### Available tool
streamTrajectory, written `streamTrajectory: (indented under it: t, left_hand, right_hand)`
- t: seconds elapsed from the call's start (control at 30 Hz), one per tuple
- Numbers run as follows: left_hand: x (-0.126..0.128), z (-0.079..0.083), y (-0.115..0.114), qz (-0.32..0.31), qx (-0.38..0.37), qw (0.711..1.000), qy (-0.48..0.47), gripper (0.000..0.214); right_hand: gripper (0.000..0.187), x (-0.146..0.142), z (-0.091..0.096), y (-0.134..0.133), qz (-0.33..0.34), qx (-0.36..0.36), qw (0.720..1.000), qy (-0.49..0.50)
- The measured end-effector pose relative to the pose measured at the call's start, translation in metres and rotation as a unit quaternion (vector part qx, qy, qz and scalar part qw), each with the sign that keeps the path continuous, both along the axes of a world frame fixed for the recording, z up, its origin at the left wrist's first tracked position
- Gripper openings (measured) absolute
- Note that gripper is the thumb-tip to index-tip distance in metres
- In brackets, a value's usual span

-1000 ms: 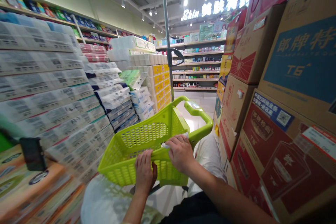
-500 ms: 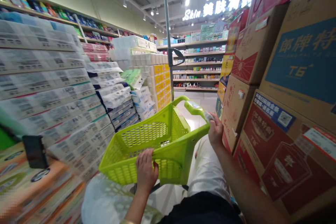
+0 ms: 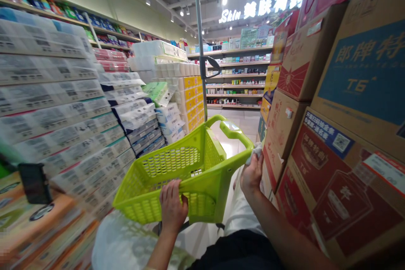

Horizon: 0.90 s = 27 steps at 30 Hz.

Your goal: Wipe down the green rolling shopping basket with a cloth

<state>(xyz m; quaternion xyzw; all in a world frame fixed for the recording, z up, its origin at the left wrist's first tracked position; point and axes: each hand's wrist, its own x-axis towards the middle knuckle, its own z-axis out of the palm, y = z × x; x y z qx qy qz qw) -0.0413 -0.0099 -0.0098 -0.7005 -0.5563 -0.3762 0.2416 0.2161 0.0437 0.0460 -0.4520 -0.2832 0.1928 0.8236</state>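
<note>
A lime-green plastic shopping basket (image 3: 177, 164) rests tilted on my lap, its handle (image 3: 232, 130) pointing away from me. My left hand (image 3: 172, 206) grips the near rim of the basket, fingers curled over the edge. My right hand (image 3: 252, 173) is closed on a small white cloth (image 3: 257, 151) and presses it against the right side of the handle. The basket's inside looks bare apart from a small white label at the bottom.
Stacked packs of tissue paper (image 3: 63, 105) line the left side of the aisle. Brown and red cardboard cartons (image 3: 332, 105) tower close on the right. A metal pole (image 3: 200, 42) stands ahead. Shelves of goods (image 3: 237, 76) close the far end, with tiled floor between.
My right hand moved from the basket's near rim out to the right side of the handle with the white cloth, then slid slightly down it. The left hand kept its grip on the rim.
</note>
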Motion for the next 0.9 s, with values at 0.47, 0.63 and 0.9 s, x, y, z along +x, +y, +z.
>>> streamTrajectory:
  t: [0.47, 0.63, 0.9]
  left_hand:
    - [0.002, 0.002, -0.002, 0.002, 0.009, 1.0, 0.014, 0.043]
    - [0.0, 0.0, -0.003, -0.003, -0.01, 1.0, 0.0, 0.047]
    - [-0.003, -0.002, -0.003, -0.014, 0.007, 1.0, 0.006, 0.043]
  right_hand:
    - [0.025, 0.013, 0.061, -0.027, -0.028, -0.041, 0.812, -0.581]
    - [0.019, -0.033, 0.049, -0.045, 0.034, -0.047, 0.748, -0.661]
    - [0.023, -0.085, 0.019, -0.057, 0.113, -0.001, 0.69, -0.715]
